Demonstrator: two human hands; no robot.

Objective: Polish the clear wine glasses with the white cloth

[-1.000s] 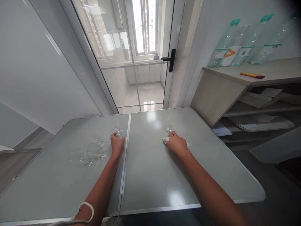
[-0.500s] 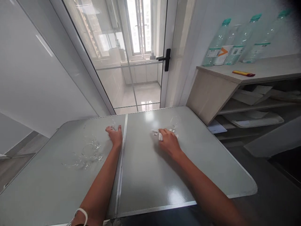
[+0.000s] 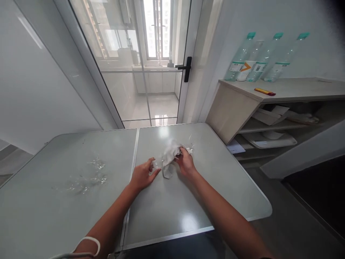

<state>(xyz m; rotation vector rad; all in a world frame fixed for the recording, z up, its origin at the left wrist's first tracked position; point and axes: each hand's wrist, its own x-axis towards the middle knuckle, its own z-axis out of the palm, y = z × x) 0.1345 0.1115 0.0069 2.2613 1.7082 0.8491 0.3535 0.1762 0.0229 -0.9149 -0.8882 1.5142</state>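
Note:
My right hand is closed on a crumpled white cloth, which hangs down to the table at its left. My left hand is close by on the left, its thumb and fingers curled around a small clear, shiny piece, perhaps plastic; its exact kind cannot be made out. Just beyond my right hand lies a bit of similar clear material. On the left half of the table are loose clear, thin, curly pieces.
The grey folding table has a metal seam. Ahead is a glass door with a black handle. On the right, a wooden shelf unit bears several bottles and a yellow-red stick-like item.
My left hand has moved right across the seam, towards my right hand. The cloth, bunched under my right hand before, is now lifted and spread out. The view has shifted slightly right.

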